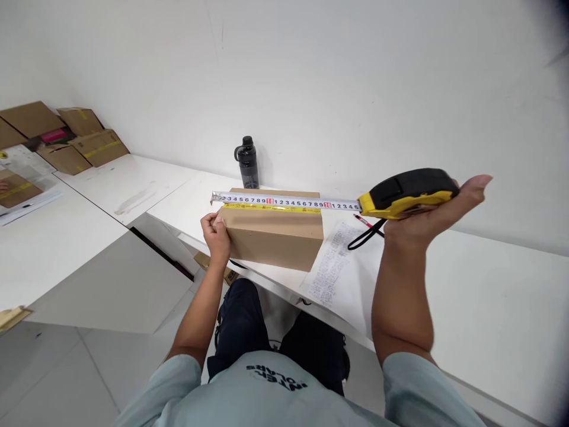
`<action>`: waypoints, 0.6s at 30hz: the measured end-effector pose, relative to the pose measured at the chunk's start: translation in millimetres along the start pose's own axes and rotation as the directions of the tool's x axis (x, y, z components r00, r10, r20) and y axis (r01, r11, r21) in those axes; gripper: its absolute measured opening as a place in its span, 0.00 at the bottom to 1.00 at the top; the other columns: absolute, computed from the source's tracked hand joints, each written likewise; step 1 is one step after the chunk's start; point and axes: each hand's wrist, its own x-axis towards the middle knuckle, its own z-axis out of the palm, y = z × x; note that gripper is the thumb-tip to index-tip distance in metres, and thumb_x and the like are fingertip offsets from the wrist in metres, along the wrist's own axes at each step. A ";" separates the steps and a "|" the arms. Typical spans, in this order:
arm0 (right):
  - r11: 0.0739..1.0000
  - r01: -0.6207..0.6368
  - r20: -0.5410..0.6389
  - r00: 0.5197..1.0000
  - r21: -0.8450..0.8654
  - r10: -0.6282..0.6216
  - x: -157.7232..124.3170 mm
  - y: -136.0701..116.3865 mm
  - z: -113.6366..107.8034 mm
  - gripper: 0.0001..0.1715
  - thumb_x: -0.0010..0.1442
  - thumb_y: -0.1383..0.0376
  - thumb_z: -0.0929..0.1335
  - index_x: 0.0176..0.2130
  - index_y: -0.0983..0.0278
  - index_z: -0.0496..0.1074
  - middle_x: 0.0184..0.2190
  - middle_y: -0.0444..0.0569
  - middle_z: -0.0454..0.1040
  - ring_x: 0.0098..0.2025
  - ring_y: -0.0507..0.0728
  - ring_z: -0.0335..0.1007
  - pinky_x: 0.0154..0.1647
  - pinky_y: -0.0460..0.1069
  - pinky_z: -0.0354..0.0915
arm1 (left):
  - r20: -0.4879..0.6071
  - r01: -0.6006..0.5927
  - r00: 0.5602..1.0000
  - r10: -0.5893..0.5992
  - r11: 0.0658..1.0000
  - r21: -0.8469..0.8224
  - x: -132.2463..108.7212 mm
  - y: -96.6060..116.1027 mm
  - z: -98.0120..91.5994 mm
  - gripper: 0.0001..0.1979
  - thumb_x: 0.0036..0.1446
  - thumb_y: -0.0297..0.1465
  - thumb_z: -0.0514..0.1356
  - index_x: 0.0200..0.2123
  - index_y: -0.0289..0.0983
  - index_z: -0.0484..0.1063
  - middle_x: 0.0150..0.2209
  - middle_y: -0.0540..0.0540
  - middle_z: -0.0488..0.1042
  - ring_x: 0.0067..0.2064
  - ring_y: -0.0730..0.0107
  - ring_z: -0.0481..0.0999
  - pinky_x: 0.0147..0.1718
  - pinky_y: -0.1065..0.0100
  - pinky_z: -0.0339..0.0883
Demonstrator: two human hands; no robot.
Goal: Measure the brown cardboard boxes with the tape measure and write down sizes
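Note:
A brown cardboard box [275,234] sealed with yellow tape sits on the white table [489,284] in front of me. My right hand [427,216] holds a yellow and black tape measure [406,193] raised to the right of the box. Its white blade [284,202] stretches left across the box's top, with the hook past the left edge. My left hand [216,234] is closed against the box's front left corner, fingers pinched near the blade's end. A black strap [364,236] hangs from the tape measure.
A printed paper sheet [338,270] lies right of the box, a red pen [365,222] at its top. A dark water bottle [248,161] stands by the wall. Several cardboard boxes [84,145] lie on the far left tables. My dark-trousered legs [249,320] are below.

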 end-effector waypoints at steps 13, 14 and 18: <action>0.996 -0.013 0.076 0.997 -0.086 0.020 32.5 6.9 -36.9 0.37 0.65 0.32 0.54 0.22 0.55 0.44 0.24 0.43 0.41 0.21 0.55 0.49 0.19 0.54 0.55 | 0.065 0.099 0.993 -0.098 0.995 -0.019 17.8 -3.6 7.0 0.03 0.62 0.32 0.60 0.36 0.39 0.71 0.37 0.48 0.76 0.41 0.64 0.75 0.50 0.63 0.70; 1.000 -0.024 0.032 0.999 -0.019 0.025 35.0 10.9 -38.0 0.39 0.64 0.30 0.56 0.22 0.56 0.43 0.24 0.43 0.41 0.21 0.54 0.50 0.20 0.54 0.57 | 0.061 0.091 0.994 -0.090 0.996 -0.022 19.4 -3.9 8.1 0.03 0.61 0.32 0.59 0.35 0.40 0.70 0.37 0.49 0.76 0.41 0.65 0.75 0.50 0.63 0.70; 0.984 -0.060 -0.085 0.994 0.167 0.075 41.2 25.2 -41.3 0.40 0.65 0.31 0.59 0.22 0.57 0.47 0.26 0.42 0.43 0.26 0.54 0.58 0.26 0.54 0.67 | 0.055 0.132 0.990 -0.130 0.991 -0.023 25.3 -5.9 10.6 0.05 0.62 0.32 0.59 0.32 0.40 0.70 0.36 0.50 0.76 0.41 0.66 0.74 0.48 0.65 0.70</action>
